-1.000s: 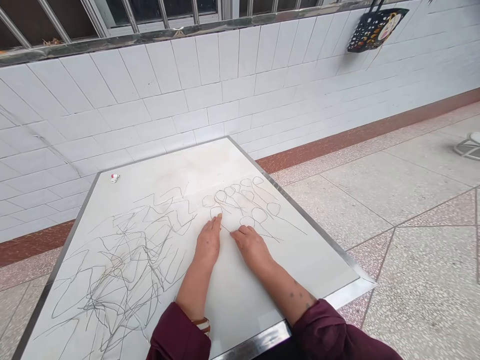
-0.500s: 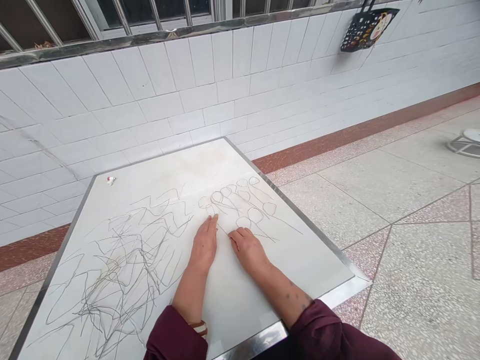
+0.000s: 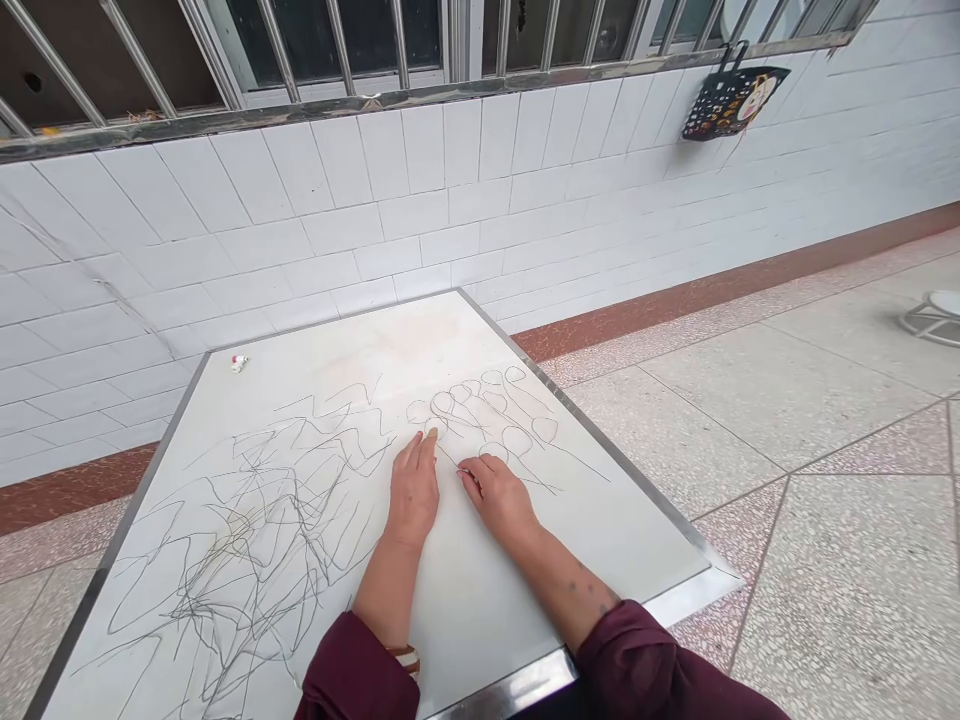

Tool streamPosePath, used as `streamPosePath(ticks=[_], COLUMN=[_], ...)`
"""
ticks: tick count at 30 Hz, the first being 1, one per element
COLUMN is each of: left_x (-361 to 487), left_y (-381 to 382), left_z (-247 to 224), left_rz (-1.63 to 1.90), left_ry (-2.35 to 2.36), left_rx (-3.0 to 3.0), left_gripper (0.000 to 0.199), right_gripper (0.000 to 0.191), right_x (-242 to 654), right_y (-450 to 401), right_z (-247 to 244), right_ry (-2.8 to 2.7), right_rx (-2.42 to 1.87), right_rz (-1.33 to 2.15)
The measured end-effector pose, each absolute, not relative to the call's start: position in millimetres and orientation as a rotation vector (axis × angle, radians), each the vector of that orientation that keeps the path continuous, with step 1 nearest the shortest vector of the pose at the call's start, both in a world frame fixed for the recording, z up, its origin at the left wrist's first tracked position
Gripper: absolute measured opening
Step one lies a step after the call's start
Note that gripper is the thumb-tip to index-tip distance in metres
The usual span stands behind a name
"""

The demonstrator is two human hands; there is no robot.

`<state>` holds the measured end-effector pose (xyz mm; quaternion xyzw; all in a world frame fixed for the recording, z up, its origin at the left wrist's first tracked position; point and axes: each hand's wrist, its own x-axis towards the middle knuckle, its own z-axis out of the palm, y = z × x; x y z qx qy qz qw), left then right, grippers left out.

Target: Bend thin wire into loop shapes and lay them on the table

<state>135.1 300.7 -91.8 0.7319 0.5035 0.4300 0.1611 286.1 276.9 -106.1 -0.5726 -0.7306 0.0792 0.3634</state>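
Observation:
A thin dark wire (image 3: 448, 457) stretches over the white tabletop between my two hands, with a round loop at its far end. My left hand (image 3: 415, 492) rests at the loop end, its fingers close together and its thumb tip against the wire. My right hand (image 3: 501, 497) has curled fingers pinching the other end; the fingertips partly hide it. Just beyond my hands lie several wires with looped ends (image 3: 491, 400). To the left spreads a loose tangle of bent, unlooped wires (image 3: 255, 540).
The white table (image 3: 480, 620) has a metal rim and stands near a white tiled wall (image 3: 315, 230). A small red-and-white object (image 3: 239, 363) lies at its far left corner. A dark patterned bag (image 3: 731, 103) hangs from the window bars. A stool (image 3: 934, 318) stands far right.
The view has tilted up slightly, so more of the window shows. My hands stay at nearly the same spot on the table, with the wire between them.

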Motion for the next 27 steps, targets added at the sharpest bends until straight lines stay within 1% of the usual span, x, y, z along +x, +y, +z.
streamPosePath(ticks=[4, 9, 13, 20, 22, 27], left_x=[131, 133, 134, 94, 75, 27], left_y=[297, 263, 204, 87, 59, 9], left_z=[-93, -98, -101, -91, -87, -82], left_rz=[1.219, 1.012, 0.826, 0.596, 0.617, 0.784], left_ry=[1.53, 1.431, 1.315, 1.181, 1.148, 1.25], left_rx=[2.144, 2.328, 2.437, 2.463, 2.364, 2.04], left_gripper=[0.046, 0.05, 0.056, 0.064, 0.06, 0.036], right_gripper=[0.022, 0.034, 0.038, 0.031, 0.029, 0.023], right_x=[288, 294, 297, 282, 264, 201], right_y=[280, 284, 282, 245, 220, 148], right_z=[-101, -99, -97, -101, -104, -100], right_ry=[-1.809, -1.556, -1.534, -1.802, -1.874, -2.019], right_rx=[-1.455, -1.397, -1.381, -1.268, -1.216, -1.044], right_rz=[0.209, 0.214, 0.193, 0.333, 0.388, 0.494])
